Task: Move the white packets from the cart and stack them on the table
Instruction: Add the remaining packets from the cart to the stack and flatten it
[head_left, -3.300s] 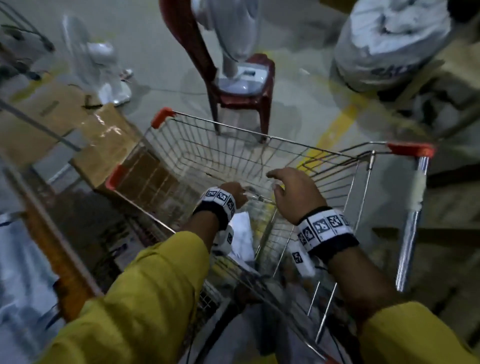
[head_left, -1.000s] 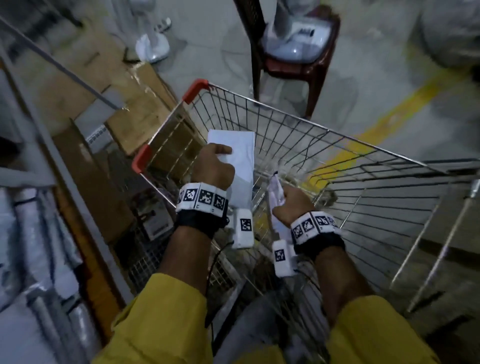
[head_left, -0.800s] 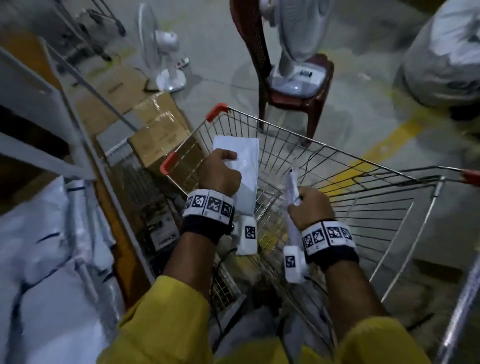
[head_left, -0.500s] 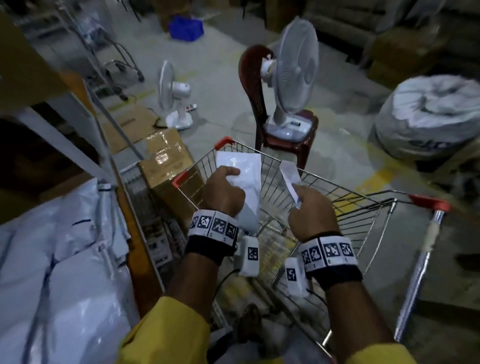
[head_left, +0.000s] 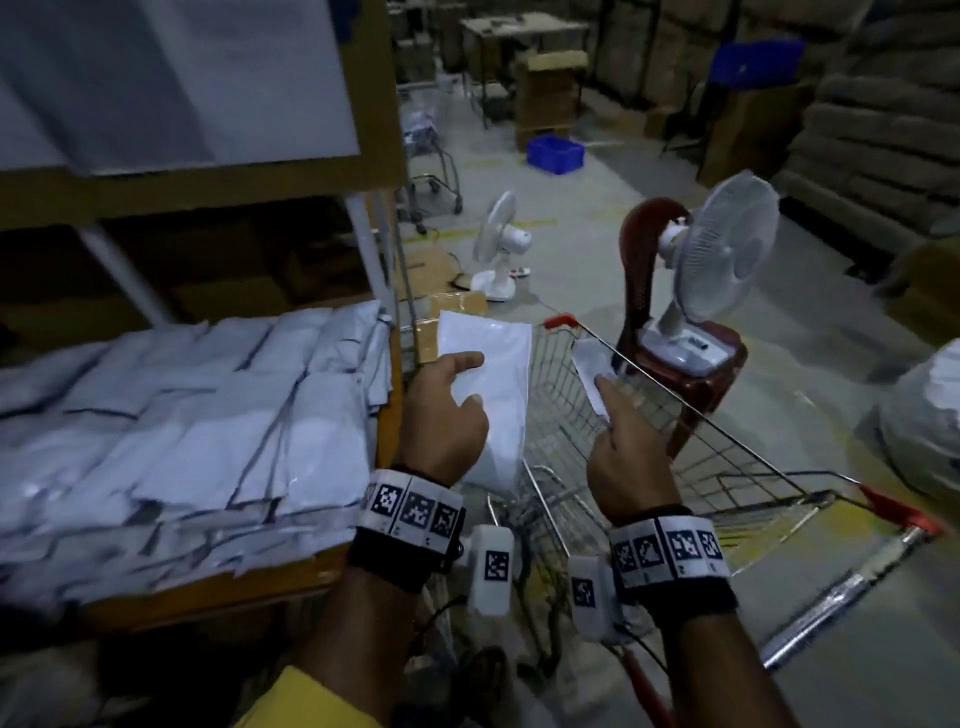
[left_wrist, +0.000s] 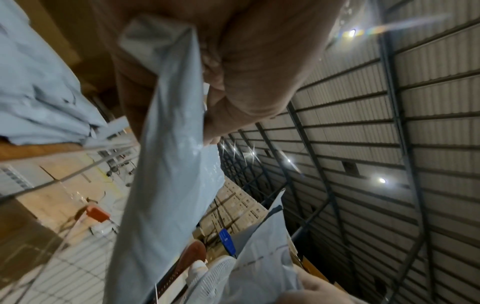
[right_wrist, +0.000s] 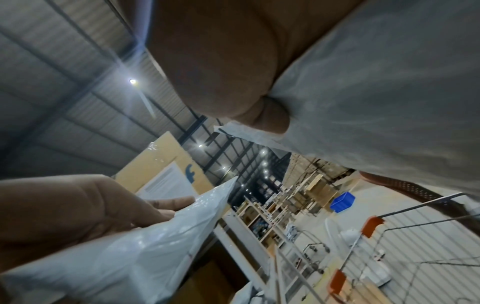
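I have the table (head_left: 332, 577) at the left of the head view, its top covered by a loose, overlapping spread of white packets (head_left: 197, 415) rather than a squared pile; the cart (head_left: 675, 457) sits lower centre to right, just beside the table edge.

My left hand (head_left: 441, 415) pinches the large packet (head_left: 493, 395) with thumb on its face and fingers behind, held upright in the centre of the frame above the cart; my right hand (head_left: 623, 457) grips the small packet (head_left: 592, 374) by its lower end, also above the cart, so neither is on the table yet.

The biggest risk, I judge, is the heap itself; slick bags laid on that uneven slope could slide off the near edge or into the gap beside the cart; next, the large packet hangs limp from one edge and could snag on the cart wire; last, the small one is held only at its end and could slip out.

The cart floor is hidden behind my wrists, so I cannot tell what remains inside; the heap is blurred; both wrist views are mostly palm and plastic.
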